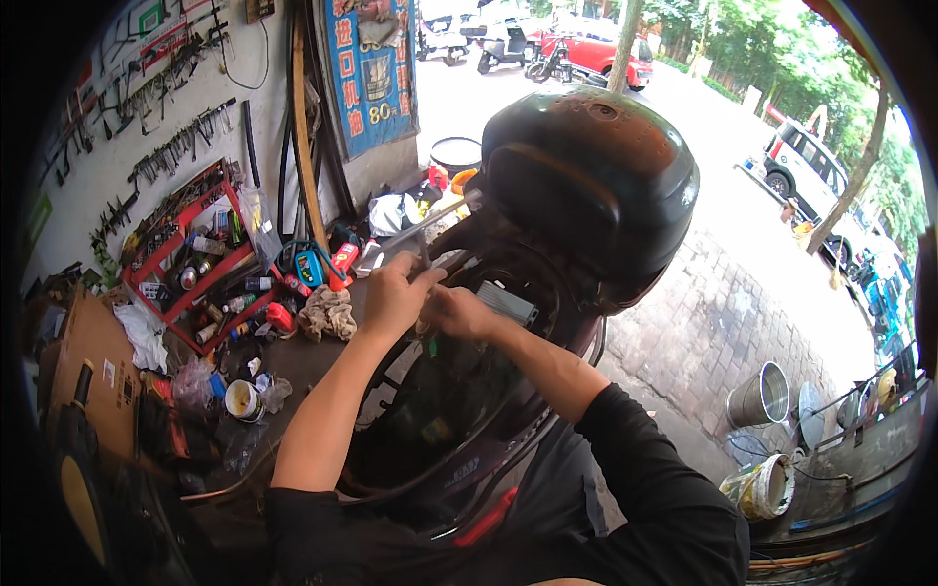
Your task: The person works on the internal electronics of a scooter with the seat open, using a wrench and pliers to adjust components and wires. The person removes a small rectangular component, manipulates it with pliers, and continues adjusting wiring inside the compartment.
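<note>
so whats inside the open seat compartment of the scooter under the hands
Inside the open compartment there is a dark tub with a grey ribbed box at its far edge. The left hand and right hand cover what they grip; only a thin metal tool sticks up.

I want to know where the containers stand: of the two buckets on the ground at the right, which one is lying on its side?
The white, paint-stained bucket nearer the lower edge lies on its side, its mouth facing left. The grey metal bucket above it stands nearly upright.
</note>
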Available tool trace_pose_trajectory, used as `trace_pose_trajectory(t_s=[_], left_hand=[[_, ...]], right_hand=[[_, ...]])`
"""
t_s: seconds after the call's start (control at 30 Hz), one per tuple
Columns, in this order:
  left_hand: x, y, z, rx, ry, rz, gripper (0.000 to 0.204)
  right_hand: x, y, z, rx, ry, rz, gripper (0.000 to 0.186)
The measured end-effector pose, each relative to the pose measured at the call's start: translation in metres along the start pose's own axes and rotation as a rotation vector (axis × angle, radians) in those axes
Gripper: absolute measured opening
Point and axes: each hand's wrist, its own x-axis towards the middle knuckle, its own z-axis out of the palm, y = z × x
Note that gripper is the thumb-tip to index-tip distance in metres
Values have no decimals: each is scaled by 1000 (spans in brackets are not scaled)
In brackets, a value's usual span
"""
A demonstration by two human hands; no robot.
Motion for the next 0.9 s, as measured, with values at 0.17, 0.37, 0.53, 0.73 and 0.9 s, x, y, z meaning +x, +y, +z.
trace_pose_trajectory(t_s=[0.17, 0.37, 0.53, 0.73, 0.9], left_hand=[[0, -4, 1, -97, -26, -47, 15], [2, -24, 6, -260, -183, -64, 20], [4, -21, 4, -218, -251, -25, 21], [0, -15, 7, -47, -87, 54, 21], [-4, 15, 0, 168, -13, 56, 33]], right_hand=[[0, 1, -1, -44, 11, -26, 32], [-1, -6, 0, 31, 68, -46, 28], [-1, -2, -3, 30, 43, -56, 27], [-2, 0, -1, -22, 69, -89, 25], [-2, -3, -9, -60, -51, -15, 26]])
